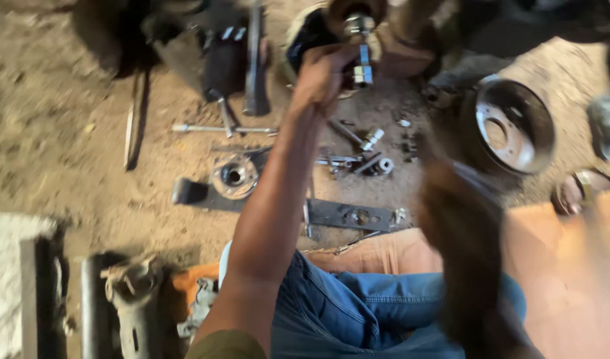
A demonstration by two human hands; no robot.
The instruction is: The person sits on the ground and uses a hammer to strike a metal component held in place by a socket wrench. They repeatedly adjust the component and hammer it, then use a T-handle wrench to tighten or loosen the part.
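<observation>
My left hand (320, 74) reaches forward, fingers closed around a shiny metal socket wrench (363, 58). The wrench stands upright against a round rusty axle end (355, 9) at the top of the view. My right hand (451, 199) is a dark motion blur lower right, above my jeans; its fingers cannot be made out and I cannot tell if it holds anything. On the dirt below my left arm lie several sockets and small steel parts (366, 161).
A brake drum (514, 126) lies at right, a wheel hub (234, 176) and a flat steel plate (351, 216) in the middle, and a long bar wrench (218, 128) farther back. A greasy shaft (129, 299) sits lower left. Another person's sandalled foot (577, 191) is at right.
</observation>
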